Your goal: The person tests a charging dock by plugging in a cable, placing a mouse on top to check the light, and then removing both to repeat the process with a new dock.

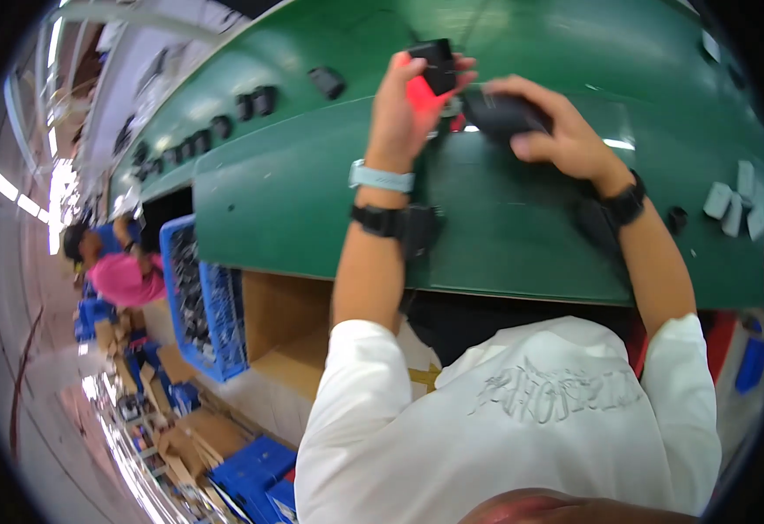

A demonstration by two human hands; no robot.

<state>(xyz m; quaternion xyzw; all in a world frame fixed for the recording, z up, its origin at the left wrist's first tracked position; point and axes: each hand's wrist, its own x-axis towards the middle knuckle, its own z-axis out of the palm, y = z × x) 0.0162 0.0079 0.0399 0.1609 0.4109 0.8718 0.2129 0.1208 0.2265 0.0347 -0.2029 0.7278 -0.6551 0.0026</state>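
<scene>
My left hand (395, 118), raised over the green bench, grips a small black box-shaped piece (435, 66) between thumb and fingers. Red light glows on its palm. Close beside it, my right hand (570, 131) is closed on a dark rounded computer mouse (502, 116), which is smeared by motion. Whether the mouse touches my left fingertips, I cannot tell. A dark rounded object (421, 231) lies by my left wrist, and another (596, 223) is partly hidden by my right wrist.
Several black mouse-like pieces (264, 99) stand in a row along the green bench (294, 183). Pale grey pieces (731, 205) lie at the right. A blue crate (216, 306) of dark parts is at the bench's left. Farther off is a person in pink (124, 279).
</scene>
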